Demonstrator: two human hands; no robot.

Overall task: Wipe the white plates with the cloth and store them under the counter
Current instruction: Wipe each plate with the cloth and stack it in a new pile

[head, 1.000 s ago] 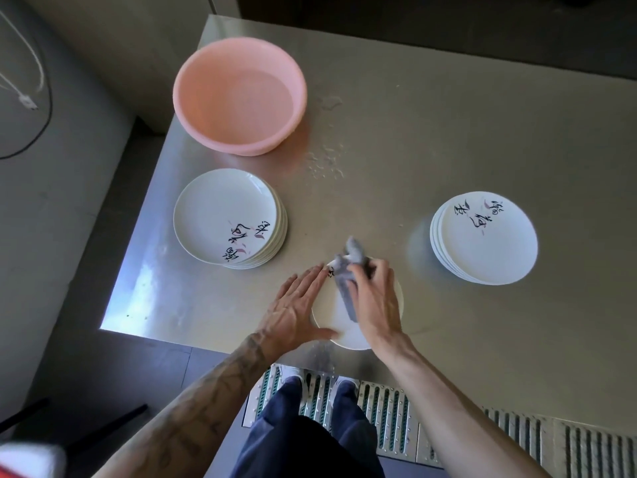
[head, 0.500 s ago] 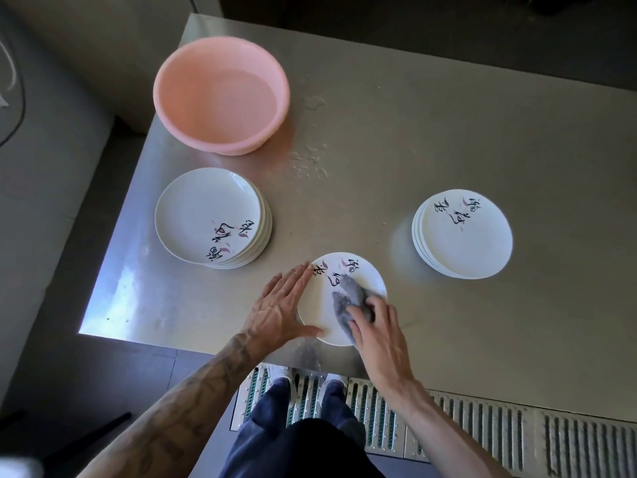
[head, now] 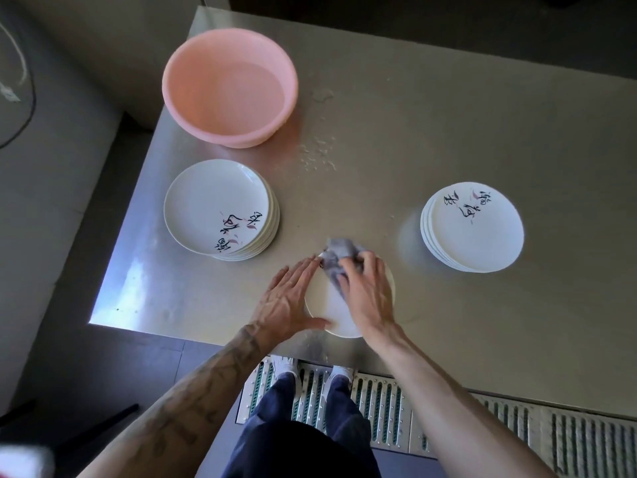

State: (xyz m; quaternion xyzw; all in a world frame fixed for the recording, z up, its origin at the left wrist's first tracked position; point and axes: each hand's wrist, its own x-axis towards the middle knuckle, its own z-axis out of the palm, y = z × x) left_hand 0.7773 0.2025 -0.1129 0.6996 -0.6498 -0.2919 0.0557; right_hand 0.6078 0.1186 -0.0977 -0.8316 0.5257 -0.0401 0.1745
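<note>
The cloth [head: 337,257] has swept from the middle of the plate [head: 325,305] out to its far rim, carried by the right hand [head: 368,294], whose fingers curl around the bunched grey fabric. The left hand [head: 284,300] lies flat with fingers straight, bracing the plate's left rim between fingers and thumb. The plate sits on the steel surface [head: 413,132] directly under both hands, close to the near edge.

The brace looks worth keeping, since water drops [head: 319,155] beyond the hands suggest a slippery top. The stroke should probably run right around the rim. One stack of plates [head: 213,205] waits left of the hands and another stack [head: 479,232] to the right. A pink basin [head: 227,84] stands farther off.
</note>
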